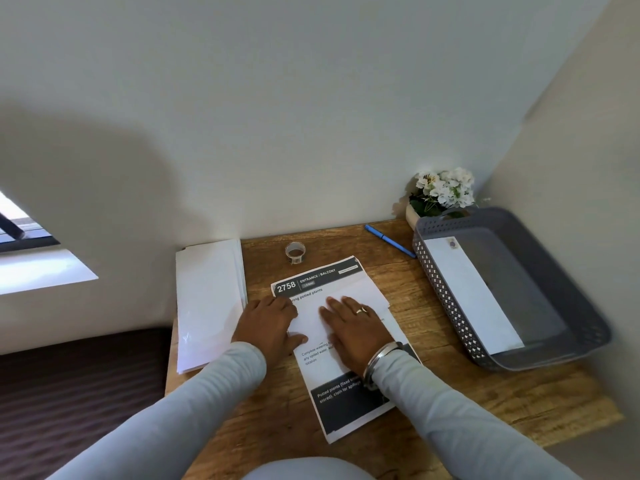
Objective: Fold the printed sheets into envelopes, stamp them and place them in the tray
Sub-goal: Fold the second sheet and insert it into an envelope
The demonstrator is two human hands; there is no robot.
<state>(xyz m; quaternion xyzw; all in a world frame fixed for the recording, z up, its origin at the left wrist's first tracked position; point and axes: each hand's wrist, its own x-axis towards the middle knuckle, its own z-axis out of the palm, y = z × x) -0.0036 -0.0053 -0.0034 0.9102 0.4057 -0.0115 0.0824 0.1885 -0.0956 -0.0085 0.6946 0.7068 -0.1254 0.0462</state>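
1. Leftmost, a stack of white envelopes (207, 299) lies along the left edge of the wooden table (450, 393), just beside my left hand and on its outer side.
2. My left hand (268, 323) lies palm down, fingers laid on the left edge of a blank white paper (349, 289), thumb stretched out toward the other hand. It presses and pinches nothing.
3. Between and beneath both hands is the white paper, set at a slant on top of the printed sheet (332, 410). I cannot tell whether it is an envelope or a folded-over part of the sheet. The sheet's header, reading "2758 ENTRANCE / BALCONY", shows just past my left fingertips, and its dark lower band runs back under my right wrist toward me.
4. My right hand (353, 329) is flat on the white paper, fingers straight and close together, pressing down. It wears a ring, and a metal bangle (381, 358) sits at the wrist.
5. Beyond the fingertips, toward the wall, a roll of clear tape (295, 252) stands past my left hand, and a blue pen (389, 241) lies past my right hand.
6. Well to the outer side of my right hand sits the grey tray (441, 289) with a perforated wall. Inside it lies one white envelope (474, 299) with a stamp (452, 242) at its far corner.
7. Behind the tray's far corner, against the wall, stands a pot of white flowers (445, 188).
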